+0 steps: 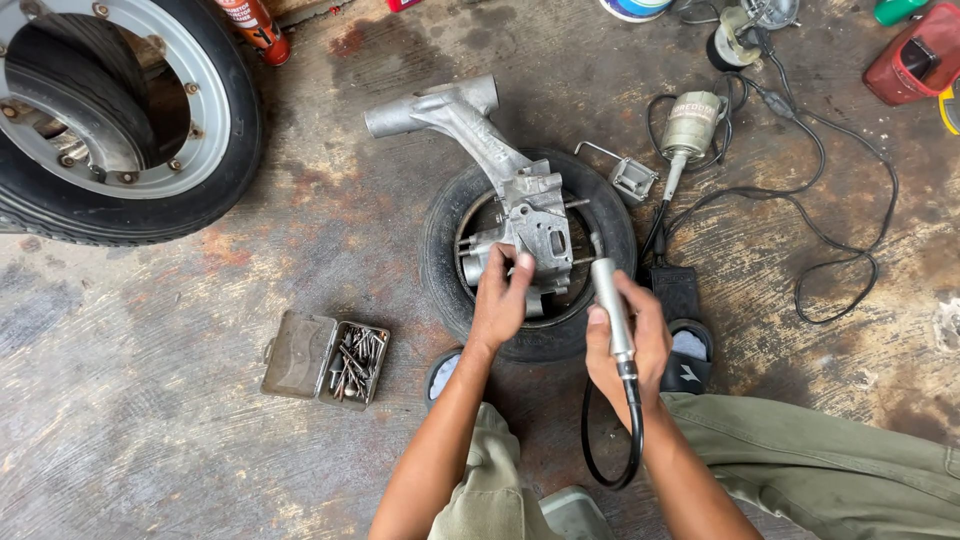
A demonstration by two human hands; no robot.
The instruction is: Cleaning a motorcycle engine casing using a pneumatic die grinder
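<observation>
At the centre of the frame a grey metal engine casing (510, 195) is laid across a small black tyre (450, 255), its long arm reaching past the tyre's rim toward the upper left. The left hand (500, 300) is closed on the casing's lower edge. A slim metal rotary handpiece (610, 305) is gripped by the right hand (630, 340), its tip just beside the casing; a black flexible shaft (625, 430) loops below it. Bare concrete is left open at lower left. There an open metal tin (325, 358) is seen, its right half filled with loose metal bits. A large wheel (120, 120) fills the upper left corner, and tangled black cables (840, 265) crowd the right.
</observation>
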